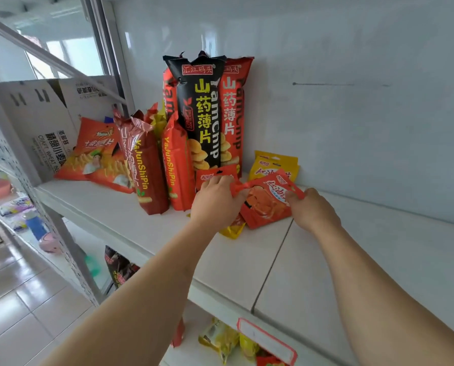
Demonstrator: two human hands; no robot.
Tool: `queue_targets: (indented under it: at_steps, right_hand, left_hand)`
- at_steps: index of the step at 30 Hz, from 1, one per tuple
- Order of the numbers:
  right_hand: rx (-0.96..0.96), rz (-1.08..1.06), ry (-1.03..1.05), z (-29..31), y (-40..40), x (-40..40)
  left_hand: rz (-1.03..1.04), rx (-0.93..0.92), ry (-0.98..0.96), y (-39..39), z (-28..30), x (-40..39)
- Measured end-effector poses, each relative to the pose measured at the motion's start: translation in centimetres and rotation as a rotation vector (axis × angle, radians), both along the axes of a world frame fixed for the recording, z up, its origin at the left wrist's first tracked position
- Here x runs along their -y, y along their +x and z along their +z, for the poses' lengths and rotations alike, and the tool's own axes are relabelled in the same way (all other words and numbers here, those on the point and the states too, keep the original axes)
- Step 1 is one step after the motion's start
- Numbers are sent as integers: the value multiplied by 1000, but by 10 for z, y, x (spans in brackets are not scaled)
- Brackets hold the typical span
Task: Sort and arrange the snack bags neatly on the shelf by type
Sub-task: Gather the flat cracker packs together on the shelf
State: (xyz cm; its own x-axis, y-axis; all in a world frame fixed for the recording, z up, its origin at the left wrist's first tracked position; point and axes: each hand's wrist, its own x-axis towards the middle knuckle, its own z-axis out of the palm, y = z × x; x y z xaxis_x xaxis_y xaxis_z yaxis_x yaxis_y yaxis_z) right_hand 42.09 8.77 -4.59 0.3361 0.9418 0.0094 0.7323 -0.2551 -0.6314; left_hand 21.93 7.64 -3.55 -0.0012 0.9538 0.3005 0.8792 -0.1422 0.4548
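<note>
Both hands' grip closed on red pouch (pixel 267 204) — left hand (pixel 216 199) pinching top-left corner, right hand (pixel 311 207) top-right — long axis crosswise, just before yellow pouch (pixel 274 165).

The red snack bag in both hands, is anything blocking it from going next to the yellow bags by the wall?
Nothing visible blocks it. Left hand and right hand hold the red snack bag just in front of the yellow bags, with nothing in between.

Shelf (pixel 247 265): white. Tall yam-chip bag (pixel 198 112): black, yellow lettering. Neighbouring tall bags (pixel 232 109): red-orange. Small pouch (pixel 267 204): red. Pouch behind (pixel 273 162): yellow. Carton (pixel 43 128): white, black print.
</note>
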Motion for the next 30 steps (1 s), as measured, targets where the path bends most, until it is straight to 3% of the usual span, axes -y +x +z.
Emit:
queue_targets:
  at_steps: [9, 15, 18, 24, 26, 30]
  right_hand:
    - [-340, -49, 110, 3, 2, -51]
    - [-742, -168, 217, -10, 7, -76]
    - [-847, -247, 239, 0, -1, -80]
    - [-789, -207, 115, -1, -1, -94]
    - [-666, -178, 74, -1, -3, -99]
    - [-553, -147, 69, -4, -10, -104]
  left_hand:
    - [-77, -198, -257, 18, -1, -85]
    - [-117, 44, -243, 15, -10, -89]
    - [-132, 222, -233, 7, -2, -83]
    - [-108, 664, -277, -31, 13, -78]
    - [-102, 658, -295, -42, 10, -76]
    - [-55, 402, -230, -42, -9, -72]
